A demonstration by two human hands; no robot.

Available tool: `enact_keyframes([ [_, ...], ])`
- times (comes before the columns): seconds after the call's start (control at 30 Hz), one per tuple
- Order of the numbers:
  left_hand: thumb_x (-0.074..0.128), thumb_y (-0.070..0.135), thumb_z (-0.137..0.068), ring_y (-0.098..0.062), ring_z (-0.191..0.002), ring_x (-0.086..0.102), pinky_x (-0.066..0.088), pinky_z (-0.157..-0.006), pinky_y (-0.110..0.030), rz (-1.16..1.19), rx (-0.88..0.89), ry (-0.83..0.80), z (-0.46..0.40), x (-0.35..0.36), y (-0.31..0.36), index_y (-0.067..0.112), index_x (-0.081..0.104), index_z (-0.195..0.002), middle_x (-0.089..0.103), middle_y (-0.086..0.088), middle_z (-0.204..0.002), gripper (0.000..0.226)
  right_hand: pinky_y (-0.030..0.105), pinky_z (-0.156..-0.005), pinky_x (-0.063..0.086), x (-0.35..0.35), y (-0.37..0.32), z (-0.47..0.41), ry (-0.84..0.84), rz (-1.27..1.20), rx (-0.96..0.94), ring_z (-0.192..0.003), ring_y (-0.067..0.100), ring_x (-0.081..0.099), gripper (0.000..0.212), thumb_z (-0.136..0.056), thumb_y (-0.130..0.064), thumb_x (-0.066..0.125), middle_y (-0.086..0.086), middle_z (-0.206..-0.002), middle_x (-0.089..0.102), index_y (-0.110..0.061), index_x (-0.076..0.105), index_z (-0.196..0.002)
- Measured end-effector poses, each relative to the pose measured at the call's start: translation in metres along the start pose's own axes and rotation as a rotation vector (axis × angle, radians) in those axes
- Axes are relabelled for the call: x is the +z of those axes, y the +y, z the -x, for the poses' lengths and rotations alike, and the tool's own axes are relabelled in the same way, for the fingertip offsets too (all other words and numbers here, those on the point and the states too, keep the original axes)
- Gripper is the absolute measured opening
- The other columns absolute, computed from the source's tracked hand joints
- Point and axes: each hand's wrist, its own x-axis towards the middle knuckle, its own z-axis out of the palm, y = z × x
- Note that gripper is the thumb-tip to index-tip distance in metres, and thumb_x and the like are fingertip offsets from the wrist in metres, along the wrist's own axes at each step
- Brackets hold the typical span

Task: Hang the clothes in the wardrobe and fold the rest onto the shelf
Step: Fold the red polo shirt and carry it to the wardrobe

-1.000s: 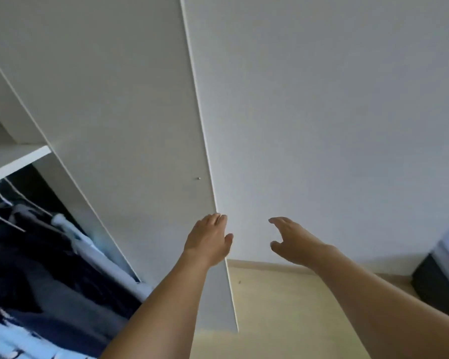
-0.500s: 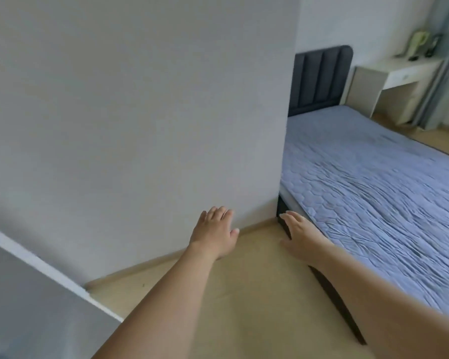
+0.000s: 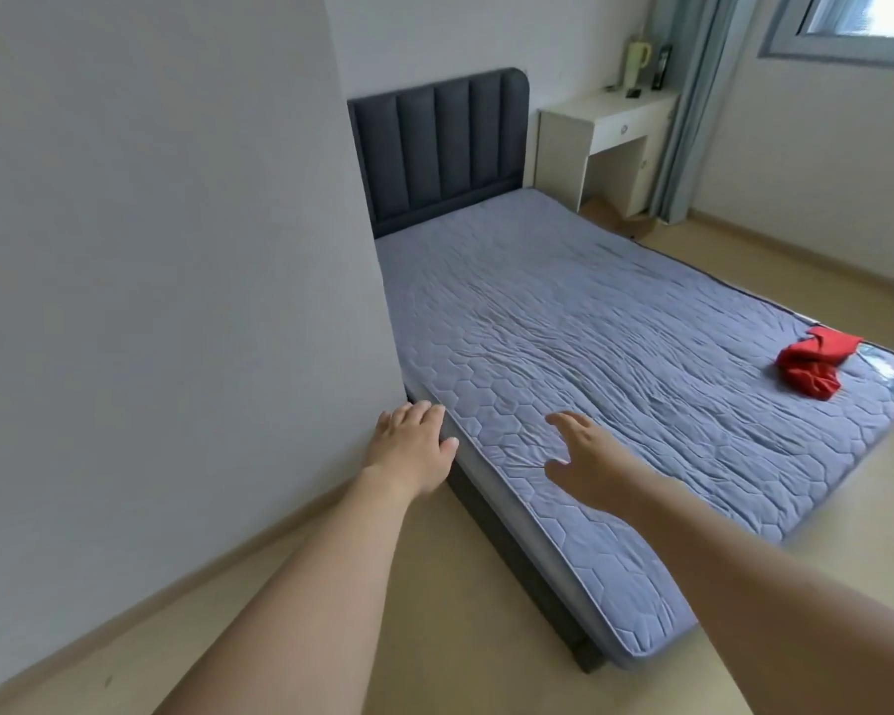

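Item: crumpled red cloth garment (image 3: 812, 364), on blue quilted mattress (image 3: 615, 353), far corner by foot end; untouched, wardrobe not in view. Left hand (image 3: 413, 440) & right hand (image 3: 589, 456): fingers spread, empty, over mattress near edge. Beyond headboard end: white desk (image 3: 607, 141). Path to garment looks unobstructed.

1. A bed (image 3: 563, 322) is being seen against the wall, covered by a quilted blue-grey mattress cover (image 3: 615, 384).
2. A crumpled red garment (image 3: 811, 363) is lying directly on the cover, near the far foot corner.
3. The bed is being carried by a tan floor (image 3: 434, 637).
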Motion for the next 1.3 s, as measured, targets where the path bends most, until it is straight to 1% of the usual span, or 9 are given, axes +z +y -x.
enact_keyframes([
  [0.1,0.035,0.040,-0.099,-0.022,-0.142,0.022,0.015,-0.117,-0.039,0.035,0.042,0.002,-0.052,0.001,0.057,0.015,0.028,-0.148,0.027,-0.005,-0.155,0.055,0.028,-0.103,0.034,-0.034,0.054,-0.018,0.004,0.005,0.042,-0.133,0.021,0.037,0.063,-0.093,-0.025,0.053,-0.001,-0.153,0.026,-0.016,0.024,-0.149],
  [0.23,0.034,0.042,-0.099,-0.023,-0.144,0.019,0.014,-0.118,-0.042,0.014,0.117,-0.062,-0.101,0.007,0.137,0.016,0.024,-0.150,0.024,-0.005,-0.157,0.058,0.027,-0.103,0.035,-0.066,0.132,-0.029,0.019,-0.017,0.077,-0.132,0.021,0.039,0.064,-0.091,-0.026,0.055,-0.001,-0.152,0.027,-0.015,0.027,-0.148],
  [0.3,0.033,0.041,-0.100,-0.023,-0.144,0.018,0.012,-0.119,-0.042,0.016,0.112,-0.097,-0.118,0.014,0.171,0.015,0.022,-0.150,0.022,-0.005,-0.157,0.058,0.028,-0.103,0.035,-0.078,0.170,-0.030,0.013,-0.019,0.089,-0.133,0.021,0.038,0.063,-0.091,-0.026,0.055,-0.001,-0.152,0.028,-0.015,0.028,-0.148],
  [0.47,0.033,0.041,-0.100,-0.022,-0.144,0.018,0.011,-0.118,-0.042,0.023,0.114,-0.126,-0.164,0.035,0.287,0.016,0.020,-0.151,0.021,-0.003,-0.157,0.058,0.028,-0.105,0.032,-0.123,0.295,-0.024,-0.040,-0.009,0.095,-0.136,0.022,0.033,0.063,-0.094,-0.027,0.052,0.001,-0.155,0.023,-0.015,0.024,-0.149],
  [0.53,0.033,0.040,-0.100,-0.022,-0.143,0.020,0.012,-0.118,-0.041,0.038,0.120,-0.117,-0.180,0.041,0.342,0.015,0.021,-0.150,0.022,-0.003,-0.157,0.058,0.028,-0.105,0.033,-0.150,0.352,-0.019,-0.011,0.004,0.119,-0.136,0.022,0.035,0.062,-0.094,-0.026,0.052,0.001,-0.154,0.025,-0.015,0.026,-0.148],
  [0.73,0.033,0.041,-0.100,-0.022,-0.145,0.017,0.010,-0.119,-0.042,0.058,0.162,-0.165,-0.234,0.045,0.473,0.017,0.020,-0.151,0.020,-0.003,-0.158,0.058,0.028,-0.104,0.034,-0.221,0.483,-0.015,0.030,0.003,0.193,-0.133,0.024,0.039,0.060,-0.091,-0.024,0.055,0.004,-0.151,0.031,-0.013,0.031,-0.146],
  [0.9,0.033,0.039,-0.100,-0.022,-0.144,0.019,0.010,-0.119,-0.042,0.059,0.153,-0.163,-0.293,0.047,0.543,0.017,0.021,-0.151,0.022,-0.003,-0.157,0.057,0.027,-0.107,0.031,-0.251,0.563,-0.047,0.013,-0.031,0.187,-0.136,0.022,0.035,0.060,-0.091,-0.023,0.056,0.004,-0.152,0.030,-0.013,0.032,-0.145],
  [1.13,0.032,0.037,-0.100,-0.022,-0.143,0.020,0.012,-0.118,-0.040,0.082,0.087,-0.253,-0.417,0.089,0.612,0.015,0.023,-0.150,0.023,-0.003,-0.157,0.055,0.027,-0.106,0.031,-0.290,0.674,-0.142,-0.055,-0.031,0.200,-0.136,0.020,0.034,0.060,-0.091,-0.023,0.054,0.003,-0.152,0.028,-0.014,0.031,-0.146],
  [1.3,0.033,0.036,-0.100,-0.024,-0.142,0.023,0.015,-0.117,-0.038,0.139,0.102,-0.260,-0.508,0.085,0.672,0.015,0.024,-0.149,0.025,-0.005,-0.155,0.054,0.026,-0.108,0.029,-0.340,0.741,-0.201,-0.063,-0.026,0.219,-0.136,0.021,0.034,0.060,-0.090,-0.021,0.055,0.004,-0.151,0.030,-0.012,0.033,-0.145],
])
